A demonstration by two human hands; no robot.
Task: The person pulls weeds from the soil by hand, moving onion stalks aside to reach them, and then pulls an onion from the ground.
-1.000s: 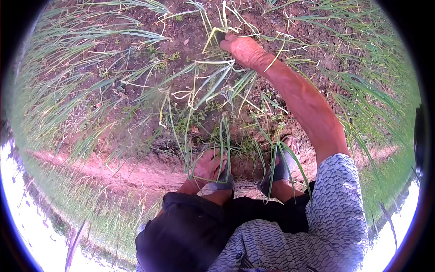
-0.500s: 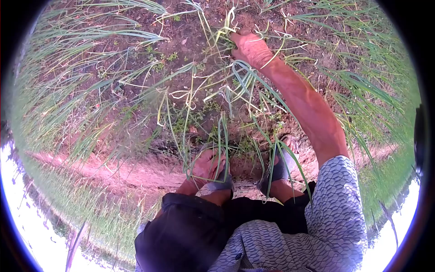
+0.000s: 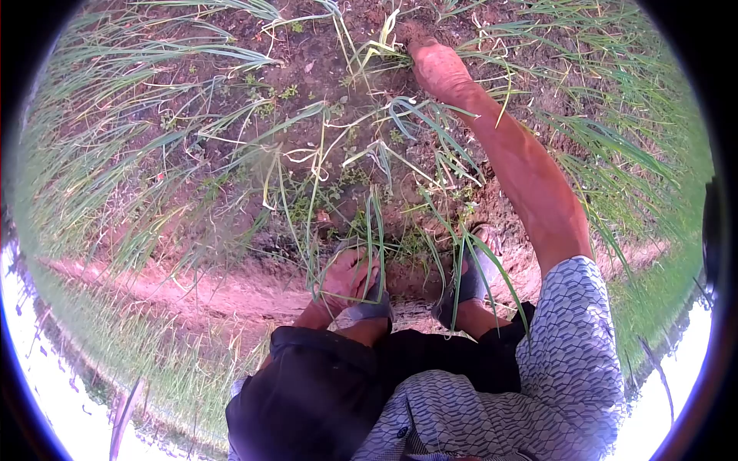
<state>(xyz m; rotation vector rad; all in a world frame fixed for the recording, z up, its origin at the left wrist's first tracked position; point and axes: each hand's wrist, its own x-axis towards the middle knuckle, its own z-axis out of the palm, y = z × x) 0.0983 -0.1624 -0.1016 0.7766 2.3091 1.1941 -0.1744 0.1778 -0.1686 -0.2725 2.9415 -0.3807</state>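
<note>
My right hand (image 3: 440, 71) reaches far out to the soil at the top of the view. Its fingers are curled down at the ground, and whatever they hold is hidden beneath the hand. Just left of it stands a pale yellow-green onion plant (image 3: 382, 46). My left hand (image 3: 347, 275) rests low, close beside my left foot. It is closed, with long green leaves (image 3: 371, 230) crossing in front; I cannot make out what is in it. Between the hands, onion plants (image 3: 407, 115) with drooping, partly yellowed leaves grow from the soil.
Small green weeds (image 3: 338, 196) cover patches of the brown soil (image 3: 307, 73). Rows of long onion leaves (image 3: 138, 84) lean in from the left, and more (image 3: 615, 146) from the right. My feet, the right foot (image 3: 477, 273) among them, stand by a bare earth ridge (image 3: 200, 288).
My right hand has shifted slightly right and up, away from the pale onion plant, its fingers now lower at the soil. The left hand stays nearly in place.
</note>
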